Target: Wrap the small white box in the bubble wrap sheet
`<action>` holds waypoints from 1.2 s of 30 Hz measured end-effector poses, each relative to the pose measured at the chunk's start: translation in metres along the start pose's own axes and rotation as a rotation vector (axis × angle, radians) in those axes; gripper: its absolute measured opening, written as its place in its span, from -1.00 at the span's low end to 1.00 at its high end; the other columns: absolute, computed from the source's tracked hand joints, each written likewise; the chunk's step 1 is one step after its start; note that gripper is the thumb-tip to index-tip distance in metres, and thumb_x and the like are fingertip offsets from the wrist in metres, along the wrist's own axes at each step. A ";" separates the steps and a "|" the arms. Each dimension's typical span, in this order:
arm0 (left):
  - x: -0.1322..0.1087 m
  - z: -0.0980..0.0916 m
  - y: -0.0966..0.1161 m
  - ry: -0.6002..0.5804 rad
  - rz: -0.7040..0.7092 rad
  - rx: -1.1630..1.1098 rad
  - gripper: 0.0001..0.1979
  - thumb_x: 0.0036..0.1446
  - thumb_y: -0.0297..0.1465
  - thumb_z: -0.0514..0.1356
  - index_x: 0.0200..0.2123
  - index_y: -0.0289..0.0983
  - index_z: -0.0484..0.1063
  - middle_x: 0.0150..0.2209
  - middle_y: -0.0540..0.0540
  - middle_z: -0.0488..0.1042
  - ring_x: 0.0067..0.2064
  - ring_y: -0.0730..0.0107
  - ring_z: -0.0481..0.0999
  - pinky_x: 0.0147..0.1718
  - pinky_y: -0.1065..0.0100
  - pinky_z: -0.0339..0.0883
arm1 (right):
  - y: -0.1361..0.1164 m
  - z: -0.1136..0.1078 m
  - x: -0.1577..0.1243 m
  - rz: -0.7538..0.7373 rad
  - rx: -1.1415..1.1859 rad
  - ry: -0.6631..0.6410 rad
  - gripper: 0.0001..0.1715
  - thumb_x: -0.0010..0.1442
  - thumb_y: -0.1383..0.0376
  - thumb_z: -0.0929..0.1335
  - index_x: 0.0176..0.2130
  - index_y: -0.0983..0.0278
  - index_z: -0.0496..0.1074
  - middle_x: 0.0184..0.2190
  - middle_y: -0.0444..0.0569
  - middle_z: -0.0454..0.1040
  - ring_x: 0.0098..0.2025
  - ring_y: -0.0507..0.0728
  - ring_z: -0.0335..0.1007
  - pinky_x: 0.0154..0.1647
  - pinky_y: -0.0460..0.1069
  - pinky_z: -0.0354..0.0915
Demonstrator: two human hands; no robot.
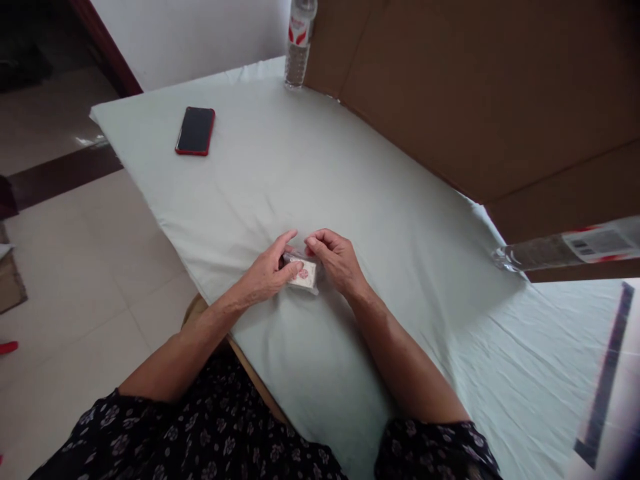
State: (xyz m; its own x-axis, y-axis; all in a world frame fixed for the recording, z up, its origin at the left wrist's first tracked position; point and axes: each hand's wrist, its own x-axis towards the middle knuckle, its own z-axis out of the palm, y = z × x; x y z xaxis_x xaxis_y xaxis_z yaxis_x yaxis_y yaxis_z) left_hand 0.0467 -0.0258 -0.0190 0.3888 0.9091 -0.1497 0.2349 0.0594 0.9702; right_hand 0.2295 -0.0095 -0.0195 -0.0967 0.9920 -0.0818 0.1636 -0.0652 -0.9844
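A small cream-coloured box with a reddish round print (309,274) lies in a clear plastic bag (315,291) close to the table's near edge. My left hand (270,272) grips the bagged box from the left, its thumb pressed on the top face and its index finger stretched out above. At the upper right edge of the bag is my right hand (337,259), its thumb and fingers closed in a pinch. What sits between those right fingertips is too small to make out. Part of the box is hidden under my left thumb.
A pale green cloth covers the table (250,167). At the far left lies a phone in a red case (195,131). One water bottle (299,47) stands at the back by a large cardboard panel (425,87); another bottle (575,245) is at the right.
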 end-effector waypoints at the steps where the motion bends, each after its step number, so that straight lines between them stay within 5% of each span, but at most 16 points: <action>1: 0.000 0.000 0.001 -0.002 0.000 0.014 -0.28 0.21 -0.29 0.19 0.39 -0.31 0.10 0.04 -0.23 0.47 -0.23 0.37 0.47 -0.16 0.29 0.39 | -0.002 0.001 0.001 -0.013 -0.005 0.010 -0.66 0.19 0.02 0.39 -0.40 0.24 0.40 -0.48 -0.15 0.40 -0.41 0.03 0.29 -0.31 -0.04 0.26; 9: 0.005 0.003 0.006 0.055 0.044 0.159 -0.41 0.22 -0.29 0.15 0.28 -0.39 0.28 -0.04 -0.24 0.53 -0.14 0.25 0.51 -0.06 0.22 0.40 | -0.013 0.000 -0.018 -0.094 -0.178 -0.015 -0.75 0.26 0.11 0.36 -0.34 0.22 0.49 -0.44 -0.12 0.46 -0.39 0.06 0.35 -0.32 -0.04 0.29; 13: 0.002 0.003 0.002 0.061 0.061 0.158 -0.52 0.26 -0.26 0.13 0.19 -0.32 0.37 -0.05 -0.20 0.55 -0.09 0.24 0.51 0.01 0.19 0.39 | -0.005 0.001 -0.032 -0.284 -0.340 0.032 -0.75 0.33 0.16 0.32 -0.28 0.17 0.56 -0.27 -0.03 0.59 -0.20 0.13 0.48 -0.09 0.04 0.38; 18: -0.007 -0.003 -0.008 0.010 0.131 0.081 -0.53 0.30 -0.32 0.07 0.24 -0.31 0.33 0.14 -0.25 0.49 0.09 0.20 0.48 0.13 0.17 0.34 | 0.012 0.003 -0.038 -0.451 -0.489 0.066 -0.70 0.38 0.16 0.29 -0.20 0.14 0.61 -0.15 0.04 0.61 -0.11 0.18 0.52 -0.03 0.10 0.41; 24: -0.008 -0.004 -0.011 0.017 0.145 0.057 -0.52 0.28 -0.36 0.09 0.25 -0.31 0.31 0.09 -0.24 0.51 0.07 0.22 0.50 0.12 0.19 0.35 | 0.008 -0.002 -0.037 -0.550 -0.719 -0.007 -0.66 0.41 0.15 0.25 -0.19 0.09 0.61 -0.17 0.00 0.63 -0.09 0.19 0.50 0.01 0.15 0.32; 28: -0.007 -0.001 -0.009 0.050 0.161 0.096 -0.53 0.29 -0.35 0.08 0.22 -0.35 0.34 0.06 -0.25 0.53 0.05 0.20 0.51 0.12 0.17 0.35 | 0.001 -0.012 -0.049 -0.655 -0.810 -0.074 -0.76 0.32 0.13 0.35 -0.08 0.04 0.59 0.06 0.00 0.56 0.15 0.30 0.40 0.15 0.26 0.21; 31: -0.008 -0.001 -0.009 0.070 0.156 0.091 -0.55 0.30 -0.33 0.08 0.21 -0.33 0.36 0.06 -0.25 0.53 0.03 0.20 0.52 0.10 0.17 0.37 | 0.000 -0.021 -0.060 -0.619 -0.770 -0.044 -0.65 0.29 0.07 0.39 0.05 0.01 0.53 0.23 0.03 0.43 0.24 0.35 0.33 0.23 0.31 0.18; 36: -0.008 0.002 -0.015 0.094 0.160 0.063 -0.53 0.29 -0.33 0.10 0.23 -0.33 0.34 0.09 -0.26 0.52 0.04 0.22 0.53 0.06 0.22 0.40 | 0.010 -0.024 -0.054 -0.488 -0.711 -0.068 -0.13 0.20 -0.10 0.43 0.37 0.07 0.19 0.37 0.14 0.24 0.40 0.39 0.15 0.33 0.33 0.15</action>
State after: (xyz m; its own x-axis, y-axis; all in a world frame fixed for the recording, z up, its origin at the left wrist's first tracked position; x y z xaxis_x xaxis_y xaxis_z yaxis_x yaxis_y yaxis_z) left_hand 0.0415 -0.0346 -0.0326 0.3416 0.9394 0.0272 0.2332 -0.1128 0.9659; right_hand 0.2604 -0.0607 -0.0215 -0.3709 0.8813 0.2930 0.6618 0.4721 -0.5823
